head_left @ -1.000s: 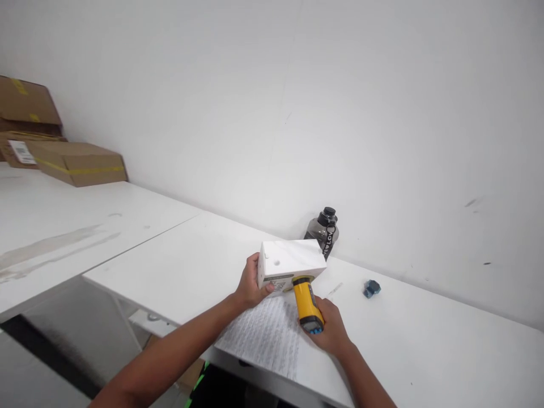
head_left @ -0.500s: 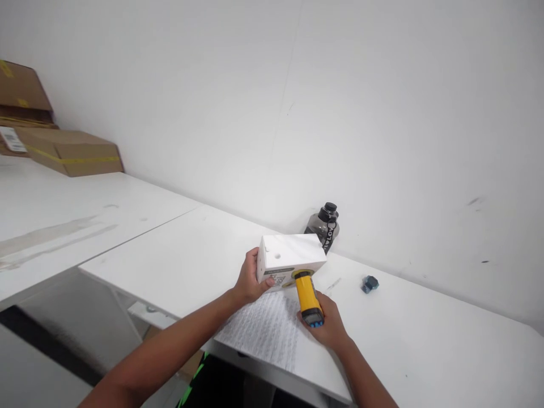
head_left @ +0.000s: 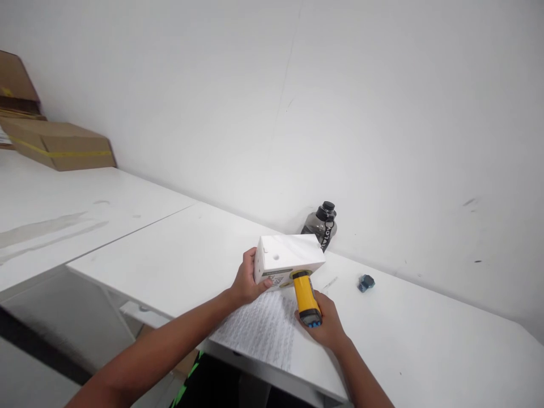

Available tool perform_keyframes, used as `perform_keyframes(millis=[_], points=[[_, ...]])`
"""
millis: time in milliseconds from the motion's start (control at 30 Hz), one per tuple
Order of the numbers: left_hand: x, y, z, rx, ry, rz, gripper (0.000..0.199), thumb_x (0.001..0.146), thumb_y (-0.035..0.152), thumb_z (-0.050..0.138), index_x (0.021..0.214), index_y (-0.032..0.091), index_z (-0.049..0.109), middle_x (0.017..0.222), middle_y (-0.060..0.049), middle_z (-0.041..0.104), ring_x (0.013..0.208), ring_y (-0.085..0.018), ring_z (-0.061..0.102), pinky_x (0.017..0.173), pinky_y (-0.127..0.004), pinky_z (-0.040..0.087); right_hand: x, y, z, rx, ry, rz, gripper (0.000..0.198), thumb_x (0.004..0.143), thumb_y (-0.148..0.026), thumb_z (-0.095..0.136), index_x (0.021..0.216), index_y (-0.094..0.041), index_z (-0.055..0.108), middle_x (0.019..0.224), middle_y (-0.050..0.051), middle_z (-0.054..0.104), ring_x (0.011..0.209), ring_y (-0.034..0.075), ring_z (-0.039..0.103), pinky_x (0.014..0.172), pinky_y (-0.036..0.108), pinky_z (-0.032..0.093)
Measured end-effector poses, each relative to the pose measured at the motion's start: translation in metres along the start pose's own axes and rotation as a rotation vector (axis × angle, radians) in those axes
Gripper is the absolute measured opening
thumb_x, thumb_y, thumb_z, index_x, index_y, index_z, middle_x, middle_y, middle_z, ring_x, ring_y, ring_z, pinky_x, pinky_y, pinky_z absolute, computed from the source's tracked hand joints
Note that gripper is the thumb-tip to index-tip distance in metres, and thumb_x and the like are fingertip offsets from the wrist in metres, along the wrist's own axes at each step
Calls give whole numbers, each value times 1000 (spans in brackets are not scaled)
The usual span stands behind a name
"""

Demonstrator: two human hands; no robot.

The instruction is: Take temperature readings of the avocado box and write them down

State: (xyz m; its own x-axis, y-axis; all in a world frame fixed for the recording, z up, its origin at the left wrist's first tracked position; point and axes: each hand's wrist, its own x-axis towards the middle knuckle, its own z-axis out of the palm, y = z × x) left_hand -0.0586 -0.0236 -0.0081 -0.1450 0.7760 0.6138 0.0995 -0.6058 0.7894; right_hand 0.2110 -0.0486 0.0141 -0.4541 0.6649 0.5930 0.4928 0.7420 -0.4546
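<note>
My left hand (head_left: 249,280) grips a small white box (head_left: 289,250) by its left end, thumb on the printed front face. The box is tilted, with a plain white side turned up. My right hand (head_left: 326,322) is closed around a yellow and black barcode scanner (head_left: 305,296), which has a small screen and blue buttons at its near end. The scanner's far end points at the box's front and covers part of the print; whether they touch I cannot tell. Beneath both hands, a sheet of bubble wrap (head_left: 259,328) lies at the table's front edge.
A grey water bottle (head_left: 321,224) with a black cap stands against the wall behind the box. Right of it lies a small dark blue crumpled item (head_left: 365,283). Cardboard boxes (head_left: 63,144) with yellow tape sit at the far left of the white table (head_left: 170,243).
The view has shifted slightly, so the surroundings sit a little further left. Both hands keep their hold on the box and the scanner, in nearly the same position.
</note>
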Motion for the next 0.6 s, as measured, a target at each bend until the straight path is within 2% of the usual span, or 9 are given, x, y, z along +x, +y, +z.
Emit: perform_keyframes(millis=[200,300,433,500,600], points=[[-1,3,1,10,-23,24,95,74,75,79,140,21,35,126,-16,66,109,-32,71,90,-47,60,0,-1,-1,18,-15,25,20,84,-40,67,80,-27,51,67,-1,63,55,19,57,54,30,43],[-1,1,2,36,18,-29,97,71,74,81,139,21,35,126,-17,66,109,-32,71,89,-47,60,1,0,-1,46,-16,71,21,83,-43,68,83,-27,55,70,0,67,58,20,60,57,31,46],[8,1,1,40,179,-172,97,66,71,85,135,22,38,125,-14,65,109,-31,72,89,-47,62,5,-2,-4,118,56,247,29,80,-49,72,91,-26,60,71,1,70,61,21,63,59,32,49],[17,4,0,39,303,-217,94,65,67,87,132,23,38,130,-15,63,115,-31,71,96,-50,61,9,-3,-6,165,128,370,32,78,-50,73,94,-25,62,72,0,70,63,22,64,60,33,51],[31,10,0,88,468,-253,89,65,56,89,129,23,37,136,-16,58,125,-32,66,107,-54,56,14,-4,-6,227,267,544,34,76,-53,74,90,-26,60,71,-1,68,64,21,62,62,33,51]])
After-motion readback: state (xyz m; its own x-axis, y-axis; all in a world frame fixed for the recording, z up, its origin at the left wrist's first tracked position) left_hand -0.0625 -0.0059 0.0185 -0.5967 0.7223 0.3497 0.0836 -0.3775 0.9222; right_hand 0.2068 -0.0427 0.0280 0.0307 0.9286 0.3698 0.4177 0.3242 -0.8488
